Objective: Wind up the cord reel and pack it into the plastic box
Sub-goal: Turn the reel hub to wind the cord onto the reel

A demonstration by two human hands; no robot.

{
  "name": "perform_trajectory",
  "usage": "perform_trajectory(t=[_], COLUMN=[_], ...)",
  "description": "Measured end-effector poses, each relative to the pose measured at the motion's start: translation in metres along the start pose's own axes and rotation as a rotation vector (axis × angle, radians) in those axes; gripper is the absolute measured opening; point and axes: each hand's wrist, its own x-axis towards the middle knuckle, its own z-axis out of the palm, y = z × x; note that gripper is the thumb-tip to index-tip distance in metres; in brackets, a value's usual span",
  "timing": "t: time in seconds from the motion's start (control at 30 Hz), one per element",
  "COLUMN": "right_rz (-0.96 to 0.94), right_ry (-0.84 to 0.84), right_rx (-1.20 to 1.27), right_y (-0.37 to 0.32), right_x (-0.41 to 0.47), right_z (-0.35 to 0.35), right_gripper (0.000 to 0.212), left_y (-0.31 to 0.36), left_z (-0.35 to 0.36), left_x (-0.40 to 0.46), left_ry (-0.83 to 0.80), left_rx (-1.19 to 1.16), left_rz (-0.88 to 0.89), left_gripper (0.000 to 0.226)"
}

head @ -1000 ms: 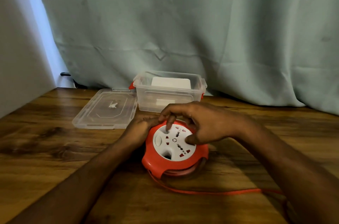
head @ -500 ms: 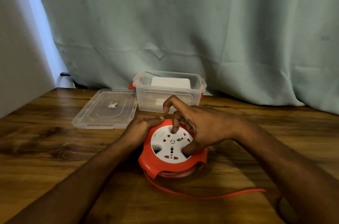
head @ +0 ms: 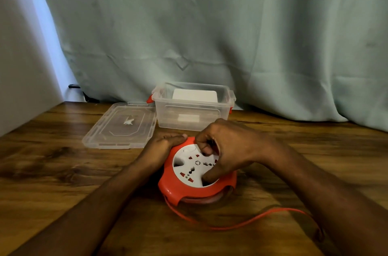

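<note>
An orange cord reel (head: 168, 184) with a round white socket face (head: 189, 167) lies flat on the wooden table (head: 52, 171). My left hand (head: 161, 145) grips its far left rim. My right hand (head: 226, 150) sits on the white face with a curled finger and the thumb set in its recesses. A loose orange cord (head: 252, 223) runs from under the reel and loops off to the right. The clear plastic box (head: 193, 117) with orange clips stands open just behind the reel, a white item inside it.
The box's clear lid (head: 119, 127) lies flat to the left of the box. A pale green curtain (head: 231, 35) hangs along the table's back edge. A white wall (head: 21, 67) bounds the left side.
The white face has turned under my right hand, whose fingers have swung round with it. The loose cord on the table has been drawn in and now loops closer to the reel.
</note>
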Motion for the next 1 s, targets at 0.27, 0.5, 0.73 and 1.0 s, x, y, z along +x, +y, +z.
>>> perform_trajectory(t=[0.27,0.5,0.73,1.0], right_rz=[0.113,0.102,-0.019,-0.039], right_ry=[0.025,0.032,-0.054,-0.124], right_rx=[-0.085,-0.054,0.091,0.261], right_y=[-0.017,-0.019,-0.002,0.008], right_x=[0.001,0.004,-0.001,-0.001], right_z=[0.005,0.007,-0.010,-0.005], right_gripper=[0.050,0.045,0.046,0.072], left_y=[0.002,0.003,0.004,0.004], left_z=[0.001,-0.002,-0.003,0.000], left_x=[-0.001,0.000,-0.001,-0.002], left_ry=[-0.003,0.009,-0.005,-0.031], left_rx=[0.037,0.055,0.109,0.083], left_rz=[0.001,0.015,0.041,0.059], left_gripper=[0.027,0.028,0.029,0.033])
